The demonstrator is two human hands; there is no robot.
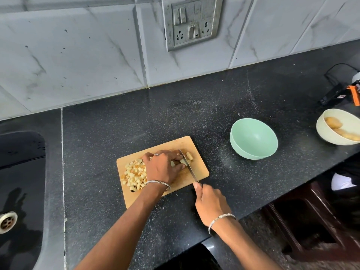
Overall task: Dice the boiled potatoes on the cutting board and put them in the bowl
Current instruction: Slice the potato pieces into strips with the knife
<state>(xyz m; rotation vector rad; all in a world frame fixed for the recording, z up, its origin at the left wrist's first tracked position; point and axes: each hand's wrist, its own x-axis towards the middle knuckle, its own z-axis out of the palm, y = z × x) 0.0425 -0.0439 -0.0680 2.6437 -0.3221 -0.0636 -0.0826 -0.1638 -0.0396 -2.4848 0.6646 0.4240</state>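
Black speckled counter [194, 114] is running below a grey marbled tile wall [78, 55], with a switch plate [191, 22] above and a dark sink [19, 172] at far left. A wooden board [169, 147] is lying near the counter's front edge.

The left hand [161, 166] is curling its fingers over a part-cut potato [183, 161] on the board's right half, pinning it down. The right hand [210, 203] is gripping the handle of a knife [188, 164], and the blade is standing across the potato just beside the left fingertips. A few cut cubes [190, 155] are lying on the far side of the blade. A pile of dice [135, 173] is sitting on the board's left half, touching the left wrist's side of the hand.

A green bowl [253, 139] is standing empty on the counter to the right of the board, apart from it. A white bowl [321, 131] at the right edge is holding whole potatoes [333, 122].

Judged step: dicing is under way, mid-potato, and nothing is in the green bowl yet. The next cut is calling for a straight downward press with the left fingertips tucked back from the edge, since boiled flesh is likely soft and may crumble. Moving the dice will then be calling for the bowl to be brought near or the board to be lifted to it.
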